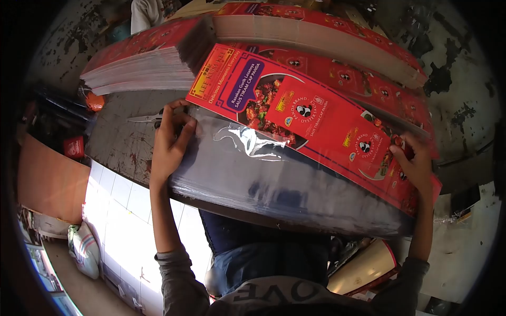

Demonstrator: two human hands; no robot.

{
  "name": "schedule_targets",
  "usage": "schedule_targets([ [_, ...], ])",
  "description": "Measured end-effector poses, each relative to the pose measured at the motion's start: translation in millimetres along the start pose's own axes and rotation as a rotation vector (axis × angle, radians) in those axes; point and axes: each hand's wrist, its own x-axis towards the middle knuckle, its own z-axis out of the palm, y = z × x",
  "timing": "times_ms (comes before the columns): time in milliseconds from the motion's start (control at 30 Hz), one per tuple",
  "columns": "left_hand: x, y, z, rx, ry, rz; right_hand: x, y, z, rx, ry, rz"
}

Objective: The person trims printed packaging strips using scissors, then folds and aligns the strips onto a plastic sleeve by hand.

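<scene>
A long red printed card strip (316, 131) with food pictures and panda logos lies slantwise over a thick stack of clear plastic sleeves (237, 179). My right hand (415, 162) grips the strip near its right end, thumb on top. At the stack's upper left corner, my left hand (173, 138) is closed with thumb and finger on the plastic edge, close to the strip's left end. How many plastic layers it pinches cannot be made out.
Behind the strip stand tall piles of red printed cards, one at the left (142, 60) and one at the back (316, 31). Scissors (145, 119) lie on the worn table (118, 139). A white sack (84, 250) sits on the floor. Another person's sleeve (142, 16) shows at the top.
</scene>
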Motion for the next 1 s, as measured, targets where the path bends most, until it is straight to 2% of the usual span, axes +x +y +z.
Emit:
schedule_targets([
  [100,0,3,0,-0.143,0.010,-0.055,0,-4,0,-0.033,0.005,-0.025],
  [233,0,-1,2,-0.062,0.013,-0.041,2,-5,1,-0.048,0.001,-0.044],
  [400,0,-13,1,-0.198,-0.027,-0.027,9,-9,3,-0.077,-0.029,-0.060],
  [500,-2,-11,4,-0.242,-0.032,-0.016,7,-12,3,-0.003,-0.035,0.065],
  [567,-3,-8,7,-0.247,-0.032,-0.005,8,-7,7,0.031,0.010,-0.066],
  [700,-2,-8,4,-0.308,-0.022,-0.058,11,-5,9,0.024,-0.005,-0.069],
  [800,0,-12,1,-0.266,-0.026,-0.027,11,-3,8,0.030,-0.058,0.004],
  [1000,2,-18,0,-0.294,-0.018,-0.050,8,-4,7,0.016,-0.045,-0.102],
])
